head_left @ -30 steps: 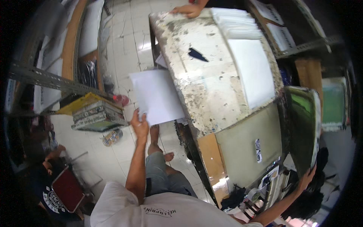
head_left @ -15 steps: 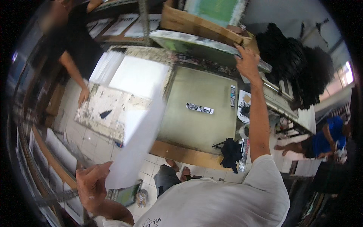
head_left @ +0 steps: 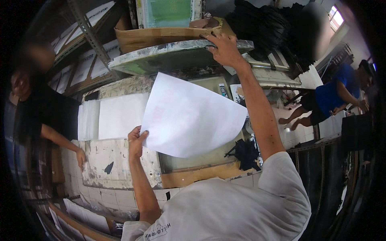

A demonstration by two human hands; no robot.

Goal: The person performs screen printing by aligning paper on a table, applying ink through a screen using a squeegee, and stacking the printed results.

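A large white sheet of paper (head_left: 189,116) is pinched at its left edge between the thumb and fingers of my left hand (head_left: 137,140). The sheet bows slightly and hangs over a greenish flat printing bed (head_left: 185,162), hiding most of it. Faint pinkish marks show on the paper. At the far side, my right hand (head_left: 226,49) is hooked over the top edge of a raised screen-printing frame (head_left: 161,60), which is tilted up with its greenish underside showing. A small dark-and-white strip (head_left: 223,90) lies by the bed's right side.
White paper stacks (head_left: 122,114) lie on the stained table (head_left: 120,160) to the left, where a person in black rests a hand (head_left: 81,160). Black rags (head_left: 245,154) sit at the bed's near right corner. A person in blue (head_left: 333,92) is at the far right.
My left hand has swung the paper from the lower left up and right over the bed. My right hand stays on the frame. The view has turned.
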